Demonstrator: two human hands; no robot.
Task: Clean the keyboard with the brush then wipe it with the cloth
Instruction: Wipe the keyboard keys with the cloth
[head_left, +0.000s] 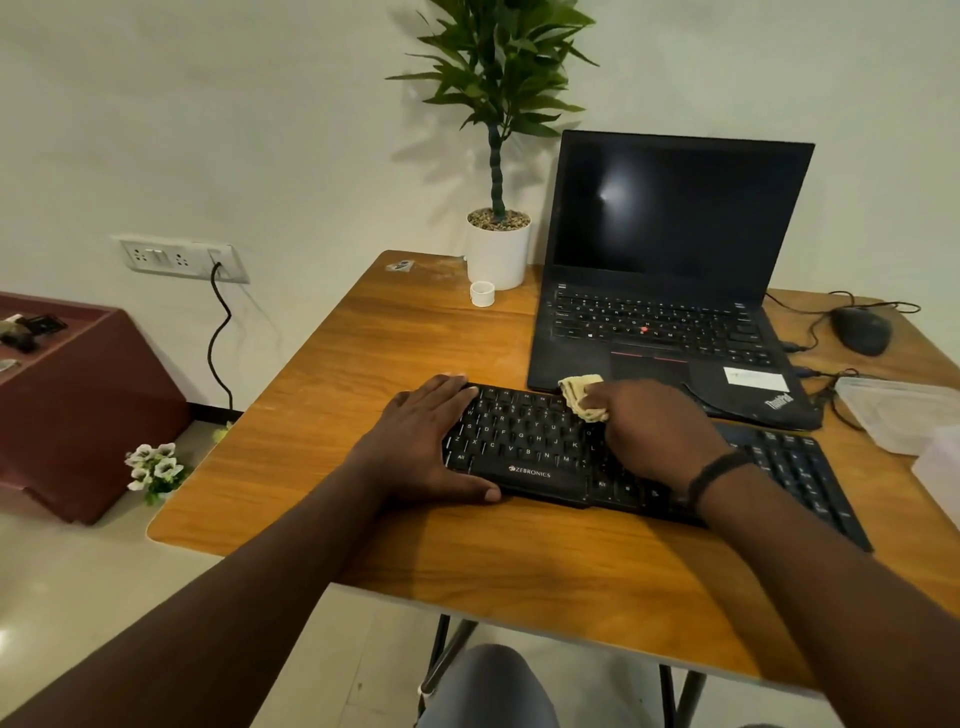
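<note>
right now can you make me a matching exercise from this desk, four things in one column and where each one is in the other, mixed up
Things:
1. cloth
2. left hand
3. mouse
4. plant pot

Places:
A. on the table, to the right of the laptop
B. at the back of the table, left of the laptop
C. resting on the left end of the keyboard
D. gripped in the right hand over the keys

Pairs: 1-D, 2-C, 3-A, 4-B

A black Zebronics keyboard (524, 441) lies flat at frame centre; a crumpled beige cloth (584, 397) rests on its upper keys.
</note>
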